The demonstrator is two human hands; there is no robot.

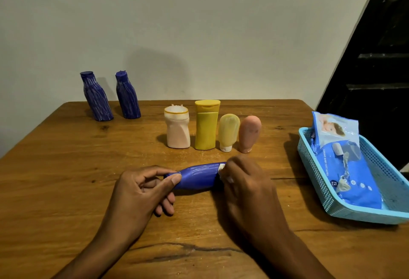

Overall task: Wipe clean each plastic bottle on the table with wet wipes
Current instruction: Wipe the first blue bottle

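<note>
A blue plastic bottle (198, 178) lies sideways just above the wooden table (66, 168), held at its cap end by my left hand (141, 188). My right hand (245, 185) is closed over the bottle's base end, pressing a white wet wipe (222, 166) against it; only a small bit of the wipe shows. Two more blue bottles, streaked with white, stand at the far left (97, 99) (128, 96). In the middle stand a pale pink bottle (177, 129), a yellow bottle (206, 124), a small pale yellow tube (228, 131) and a small pink tube (249, 133).
A light blue plastic basket (380, 190) sits at the right edge of the table with a blue pack of wet wipes (345, 161) in it. A pale wall runs behind the table. A dark doorway is at the far right.
</note>
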